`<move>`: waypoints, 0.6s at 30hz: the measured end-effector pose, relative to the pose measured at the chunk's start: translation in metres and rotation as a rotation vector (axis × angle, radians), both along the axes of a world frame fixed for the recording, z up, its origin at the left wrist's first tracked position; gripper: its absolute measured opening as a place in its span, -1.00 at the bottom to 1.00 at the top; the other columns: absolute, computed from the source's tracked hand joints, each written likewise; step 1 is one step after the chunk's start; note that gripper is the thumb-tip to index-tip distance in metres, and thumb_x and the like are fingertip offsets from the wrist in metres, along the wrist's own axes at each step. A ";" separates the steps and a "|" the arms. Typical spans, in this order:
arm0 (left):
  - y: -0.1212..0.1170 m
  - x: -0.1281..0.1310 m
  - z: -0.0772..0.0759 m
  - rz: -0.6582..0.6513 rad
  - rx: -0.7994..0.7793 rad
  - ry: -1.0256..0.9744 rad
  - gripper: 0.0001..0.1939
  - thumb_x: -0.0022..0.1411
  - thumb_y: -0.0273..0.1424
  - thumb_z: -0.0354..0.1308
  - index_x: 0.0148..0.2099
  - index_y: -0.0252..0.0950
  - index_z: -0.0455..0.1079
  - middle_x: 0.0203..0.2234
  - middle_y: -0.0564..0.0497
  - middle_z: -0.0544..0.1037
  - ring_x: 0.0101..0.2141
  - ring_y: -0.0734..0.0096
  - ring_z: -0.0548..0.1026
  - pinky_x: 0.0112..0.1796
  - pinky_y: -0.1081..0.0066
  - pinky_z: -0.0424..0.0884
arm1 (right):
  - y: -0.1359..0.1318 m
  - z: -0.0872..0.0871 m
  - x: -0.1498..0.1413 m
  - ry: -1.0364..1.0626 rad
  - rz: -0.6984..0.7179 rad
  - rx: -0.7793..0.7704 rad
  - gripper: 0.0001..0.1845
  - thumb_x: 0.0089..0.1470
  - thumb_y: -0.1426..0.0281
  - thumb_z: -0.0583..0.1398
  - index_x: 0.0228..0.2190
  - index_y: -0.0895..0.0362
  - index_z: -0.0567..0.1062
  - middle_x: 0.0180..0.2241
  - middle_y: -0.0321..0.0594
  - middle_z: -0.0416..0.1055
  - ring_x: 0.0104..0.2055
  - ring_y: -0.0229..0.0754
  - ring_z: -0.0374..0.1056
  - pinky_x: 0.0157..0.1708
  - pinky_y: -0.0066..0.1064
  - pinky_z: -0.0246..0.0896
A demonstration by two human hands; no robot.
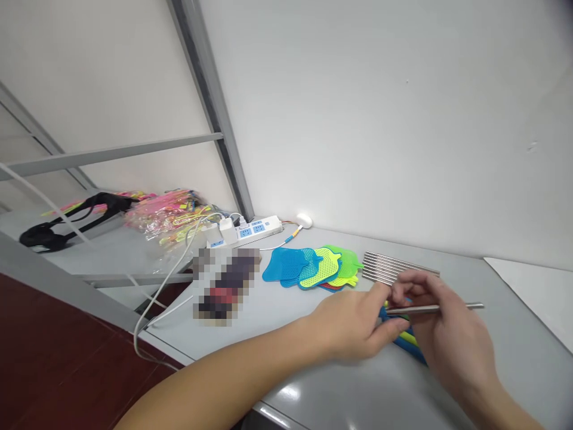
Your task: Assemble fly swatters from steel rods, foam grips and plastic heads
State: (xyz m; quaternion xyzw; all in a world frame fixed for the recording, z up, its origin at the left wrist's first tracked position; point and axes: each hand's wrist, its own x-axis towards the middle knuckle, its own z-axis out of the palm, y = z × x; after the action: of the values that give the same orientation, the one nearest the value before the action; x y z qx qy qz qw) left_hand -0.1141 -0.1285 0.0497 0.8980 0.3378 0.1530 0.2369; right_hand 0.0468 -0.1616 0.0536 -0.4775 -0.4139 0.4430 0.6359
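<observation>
Left hand: my left hand (353, 325) pinches a small blue piece (383, 313) at the near end of a rod, thumb beneath, fingers mostly hiding it.
Right hand: my right hand (461, 340) grips the metal rod (421, 309), fingers curled; its tip pokes out to the right, above the surface (523, 346).
Step in hand: rod and blue piece meet between my hands, a fitting together, I judge; how far one sits inside the other, I cannot tell.
Next move: as I read it, this calls for a firm left pinch and a straight push or twist from the right, rod and piece in line.
Mesh heads: blue, yellow and green mesh heads (286, 266) lie overlapped beyond my left hand.
Spare rods: a row of metal rods (380, 266) lies side by side just beyond both hands.
Tubes: blue and yellow tubes (409, 343) lie beneath, partly covered by my right hand.
</observation>
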 end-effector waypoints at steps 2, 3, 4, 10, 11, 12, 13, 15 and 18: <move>-0.001 0.000 -0.001 0.005 -0.031 -0.086 -0.54 0.34 -0.05 -0.11 0.13 -0.22 0.15 -0.32 -0.04 0.51 -0.37 0.21 0.49 -0.48 0.38 0.24 | -0.005 -0.002 -0.003 -0.089 -0.025 0.009 -0.63 0.21 0.10 0.02 -0.37 0.03 0.50 -0.46 -0.23 0.34 -0.38 -0.16 0.30 -0.40 -0.37 0.28; -0.001 0.000 -0.002 0.012 -0.051 -0.162 -0.55 0.35 -0.07 -0.11 0.15 -0.22 0.13 -0.32 -0.03 0.50 -0.35 0.24 0.48 -0.44 0.38 0.27 | -0.006 -0.003 -0.002 -0.143 -0.037 0.009 -0.61 0.20 0.07 0.02 -0.39 0.03 0.50 -0.47 -0.24 0.32 -0.40 -0.18 0.27 -0.43 -0.38 0.25; 0.000 -0.001 -0.002 0.026 -0.078 -0.251 -0.55 0.36 -0.08 -0.12 0.16 -0.22 0.13 -0.31 -0.02 0.49 -0.35 0.29 0.47 -0.41 0.38 0.29 | -0.007 -0.004 -0.001 -0.194 -0.041 -0.004 -0.57 0.19 0.03 0.01 -0.41 0.04 0.50 -0.51 -0.26 0.28 -0.45 -0.19 0.23 -0.49 -0.40 0.21; 0.018 -0.008 0.003 0.036 -0.498 -0.714 -0.46 0.33 0.08 -0.23 0.00 -0.25 0.22 -0.38 0.01 0.46 -0.58 0.52 0.38 -0.49 0.44 0.32 | -0.002 -0.004 0.007 -0.118 -0.049 -0.196 -0.36 0.16 -0.13 -0.07 -0.55 0.09 0.45 -0.76 -0.38 -0.02 -0.61 -0.22 0.14 -0.58 -0.41 0.05; 0.023 -0.010 0.004 0.009 -0.583 -0.785 -0.42 0.31 0.12 -0.24 -0.03 -0.26 0.24 -0.41 0.00 0.47 -0.58 0.49 0.41 -0.49 0.44 0.33 | -0.002 -0.002 0.007 -0.065 -0.068 -0.192 -0.37 0.16 -0.11 -0.06 -0.57 0.10 0.44 -0.78 -0.38 -0.01 -0.61 -0.22 0.15 -0.56 -0.40 0.07; 0.028 -0.012 0.005 -0.019 -0.662 -0.856 -0.37 0.28 0.16 -0.26 -0.07 -0.28 0.26 -0.43 -0.02 0.48 -0.54 0.43 0.45 -0.46 0.42 0.36 | -0.001 -0.001 0.007 -0.010 -0.078 -0.177 -0.38 0.17 -0.09 -0.05 -0.58 0.10 0.43 -0.79 -0.39 -0.01 -0.63 -0.23 0.14 -0.55 -0.40 0.08; 0.032 -0.013 0.006 -0.047 -0.732 -0.921 -0.33 0.26 0.20 -0.29 -0.09 -0.29 0.27 -0.44 -0.05 0.50 -0.48 0.37 0.50 -0.41 0.39 0.39 | 0.000 0.000 0.006 0.045 -0.080 -0.157 -0.40 0.17 -0.08 -0.04 -0.59 0.10 0.43 -0.80 -0.39 0.00 -0.65 -0.25 0.11 -0.55 -0.40 0.09; 0.039 -0.015 0.007 -0.102 -0.860 -1.027 -0.25 0.22 0.24 -0.34 -0.11 -0.31 0.30 -0.41 -0.12 0.53 -0.34 0.24 0.54 -0.27 0.29 0.41 | 0.000 0.001 0.004 0.139 -0.054 -0.118 -0.43 0.18 -0.05 -0.03 -0.57 0.09 0.44 -0.81 -0.40 0.00 -0.69 -0.29 0.05 -0.53 -0.38 0.12; 0.042 -0.015 0.006 -0.144 -1.022 -1.134 -0.20 0.20 0.27 -0.38 -0.11 -0.32 0.32 -0.33 -0.17 0.53 -0.24 0.16 0.52 -0.15 0.16 0.39 | -0.003 -0.001 -0.001 0.178 -0.033 -0.090 -0.46 0.19 -0.02 -0.02 -0.55 0.08 0.44 -0.81 -0.41 0.02 -0.68 -0.29 0.05 -0.52 -0.38 0.12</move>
State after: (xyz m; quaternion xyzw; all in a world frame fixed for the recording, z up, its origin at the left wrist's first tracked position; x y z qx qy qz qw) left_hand -0.1295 -0.0867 0.0560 0.4806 0.1338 0.3995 0.7691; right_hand 0.0460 -0.1644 0.0525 -0.4712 -0.3273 0.4914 0.6553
